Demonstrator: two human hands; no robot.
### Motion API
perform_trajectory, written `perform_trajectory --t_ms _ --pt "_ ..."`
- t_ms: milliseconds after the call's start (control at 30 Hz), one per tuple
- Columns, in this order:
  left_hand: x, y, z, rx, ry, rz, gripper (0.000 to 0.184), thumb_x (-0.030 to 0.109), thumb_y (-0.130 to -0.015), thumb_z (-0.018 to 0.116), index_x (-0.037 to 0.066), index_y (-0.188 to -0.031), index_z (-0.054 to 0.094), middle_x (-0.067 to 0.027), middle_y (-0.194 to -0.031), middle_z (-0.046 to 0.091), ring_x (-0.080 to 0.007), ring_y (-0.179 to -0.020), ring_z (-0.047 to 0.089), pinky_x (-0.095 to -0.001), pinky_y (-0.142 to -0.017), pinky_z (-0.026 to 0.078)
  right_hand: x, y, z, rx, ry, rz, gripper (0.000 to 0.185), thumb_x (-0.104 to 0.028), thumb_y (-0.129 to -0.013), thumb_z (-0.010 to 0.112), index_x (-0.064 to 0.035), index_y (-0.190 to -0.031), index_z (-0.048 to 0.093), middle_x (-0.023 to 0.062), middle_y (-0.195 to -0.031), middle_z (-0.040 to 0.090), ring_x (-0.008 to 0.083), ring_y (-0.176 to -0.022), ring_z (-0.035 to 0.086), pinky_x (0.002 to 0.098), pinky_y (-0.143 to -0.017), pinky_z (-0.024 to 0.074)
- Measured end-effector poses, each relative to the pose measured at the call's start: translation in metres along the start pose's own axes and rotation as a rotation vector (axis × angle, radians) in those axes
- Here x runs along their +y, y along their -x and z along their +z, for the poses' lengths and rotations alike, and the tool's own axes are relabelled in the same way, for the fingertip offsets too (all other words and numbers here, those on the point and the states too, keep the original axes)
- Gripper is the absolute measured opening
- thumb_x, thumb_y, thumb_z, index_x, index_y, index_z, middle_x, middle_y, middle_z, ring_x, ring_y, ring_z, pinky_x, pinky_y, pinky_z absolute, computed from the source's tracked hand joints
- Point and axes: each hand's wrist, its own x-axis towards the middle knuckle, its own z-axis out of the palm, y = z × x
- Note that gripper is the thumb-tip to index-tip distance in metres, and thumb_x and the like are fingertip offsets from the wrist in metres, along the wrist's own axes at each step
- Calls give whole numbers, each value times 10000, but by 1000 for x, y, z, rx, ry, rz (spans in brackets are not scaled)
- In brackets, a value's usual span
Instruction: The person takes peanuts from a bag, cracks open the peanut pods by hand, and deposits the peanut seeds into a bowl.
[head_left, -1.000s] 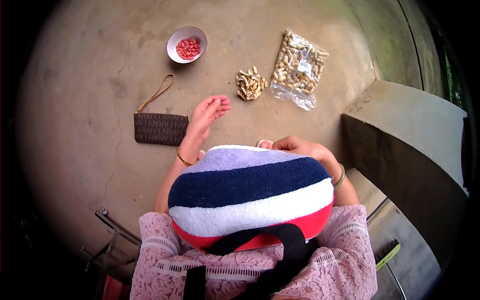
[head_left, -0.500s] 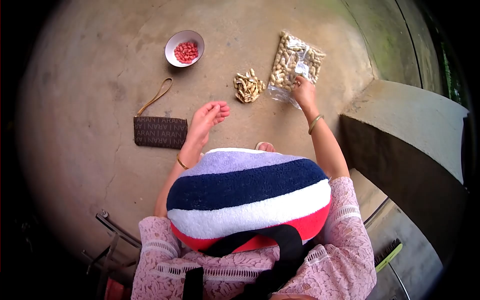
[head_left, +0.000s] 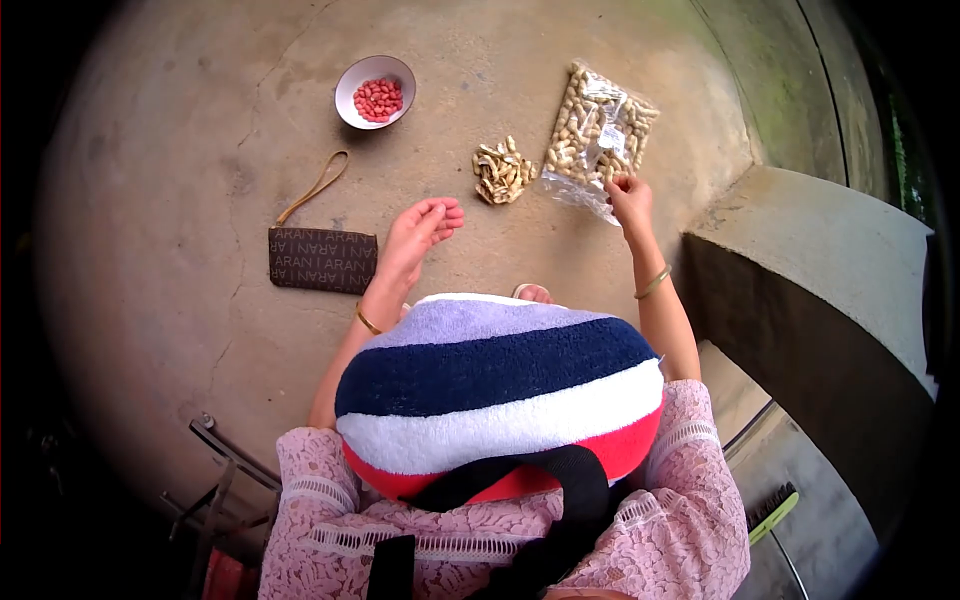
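Note:
My right hand (head_left: 631,203) is closed in a pinch at the lower end of a clear plastic bag of unshelled peanuts (head_left: 590,125). A pale peanut (head_left: 609,184) shows at its fingertips. Held over the floor to the left, my left hand (head_left: 418,238) has its fingers stretched out and slightly bent, and nothing shows in it. A small heap of peanut shells (head_left: 501,172) lies between the two hands, beyond them. Farther off, a white bowl (head_left: 346,98) contains red-skinned peanut kernels (head_left: 378,100).
A dark lettered pouch (head_left: 322,260) with a tan wrist strap lies left of my left hand. On my lap rests a striped cushion (head_left: 500,375). A concrete ledge (head_left: 810,230) rises at right, with a green brush (head_left: 772,515) below. A metal frame (head_left: 235,455) stands lower left.
My right hand has drawn back from the bag toward me and slightly right, fingers pinched. My left hand stays almost where it was.

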Motion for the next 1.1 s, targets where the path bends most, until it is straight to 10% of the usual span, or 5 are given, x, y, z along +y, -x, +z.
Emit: perform_trajectory --t_ms 167,333,1100 --pt "0 -9 11 -25 -33 46 233 160 -858 468 -3 -999 556 -65 -901 587 -108 -810 552 -207 -715 432 -56 67 -10 -464 -786 111 137 -125 -791 570 1 -844 564 33 -746 588 51 -526 458 175 -466 379" --pt "11 -6 30 -41 -34 110 223 142 -814 549 -8 -975 580 -52 -875 599 -84 -782 544 -187 -693 427 -103 107 17 -652 -844 -3 150 -96 -791 564 25 -879 556 56 -749 586 60 -531 461 180 -475 378" --pt "6 1 27 -57 46 292 146 114 -791 551 9 -892 566 -58 -820 585 -111 -768 541 -234 -722 425 -121 130 42 -558 -710 -223 197 -61 -713 655 3 -869 552 10 -719 565 49 -572 481 174 -476 391"
